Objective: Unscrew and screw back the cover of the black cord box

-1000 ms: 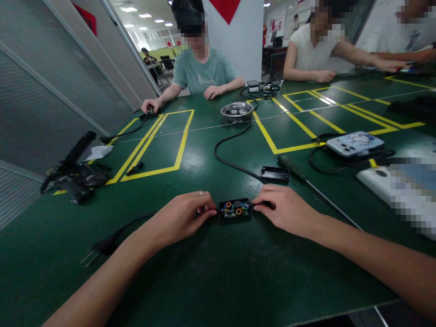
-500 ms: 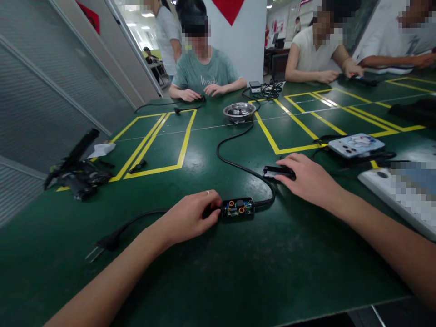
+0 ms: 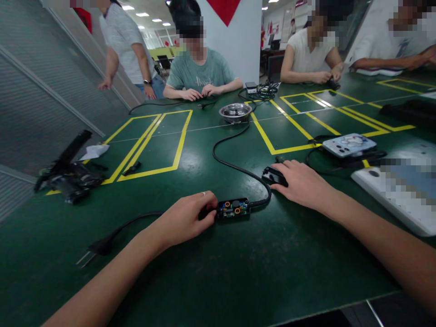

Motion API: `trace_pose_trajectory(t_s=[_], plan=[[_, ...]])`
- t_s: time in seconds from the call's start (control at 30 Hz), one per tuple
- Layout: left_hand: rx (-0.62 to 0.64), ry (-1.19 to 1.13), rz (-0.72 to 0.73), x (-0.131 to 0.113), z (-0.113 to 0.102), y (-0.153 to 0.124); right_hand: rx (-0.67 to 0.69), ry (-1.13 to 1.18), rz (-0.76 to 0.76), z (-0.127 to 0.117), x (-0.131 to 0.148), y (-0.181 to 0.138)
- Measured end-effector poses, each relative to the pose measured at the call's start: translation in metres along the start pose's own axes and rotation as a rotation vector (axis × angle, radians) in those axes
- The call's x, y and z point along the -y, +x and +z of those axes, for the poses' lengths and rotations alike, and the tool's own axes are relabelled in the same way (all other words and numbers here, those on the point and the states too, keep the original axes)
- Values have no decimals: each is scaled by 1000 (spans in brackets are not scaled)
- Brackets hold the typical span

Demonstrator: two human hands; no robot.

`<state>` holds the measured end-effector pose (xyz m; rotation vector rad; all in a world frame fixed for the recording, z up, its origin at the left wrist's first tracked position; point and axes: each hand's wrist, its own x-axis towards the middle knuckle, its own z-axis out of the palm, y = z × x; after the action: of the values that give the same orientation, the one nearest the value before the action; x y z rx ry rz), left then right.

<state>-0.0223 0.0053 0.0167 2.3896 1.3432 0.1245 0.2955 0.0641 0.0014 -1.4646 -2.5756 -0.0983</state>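
A small open black adapter box [image 3: 233,209] with a bare circuit board lies on the green table [image 3: 211,272]. My left hand [image 3: 185,218] is closed against its left end, where a black cable runs off to a two-pin plug [image 3: 97,248]. My right hand [image 3: 301,183] lies further right, its fingers closed over the black cover [image 3: 272,175] on the table. A second black cable [image 3: 235,165] leaves the box's right end and curves toward the back.
A steel bowl [image 3: 235,111] stands at the back centre. A pile of black parts [image 3: 70,181] sits at left. A phone [image 3: 349,144] and a white device [image 3: 391,195] lie at right. Several people sit across the table; one stands at back left. Yellow tape marks rectangles.
My right hand left the box's right end, reached back right to the black cover and closed on it. My left hand stayed at the box. A person walked in at back left.
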Motion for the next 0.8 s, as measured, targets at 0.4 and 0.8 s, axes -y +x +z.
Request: trace_pose_trajectory(t_s=[0.4, 0.8], plan=[[6, -11, -2, 0, 1, 1, -63, -3, 35, -3, 8, -2], [6, 7, -2, 2, 2, 0, -270, 497, 247, -28, 16, -4]])
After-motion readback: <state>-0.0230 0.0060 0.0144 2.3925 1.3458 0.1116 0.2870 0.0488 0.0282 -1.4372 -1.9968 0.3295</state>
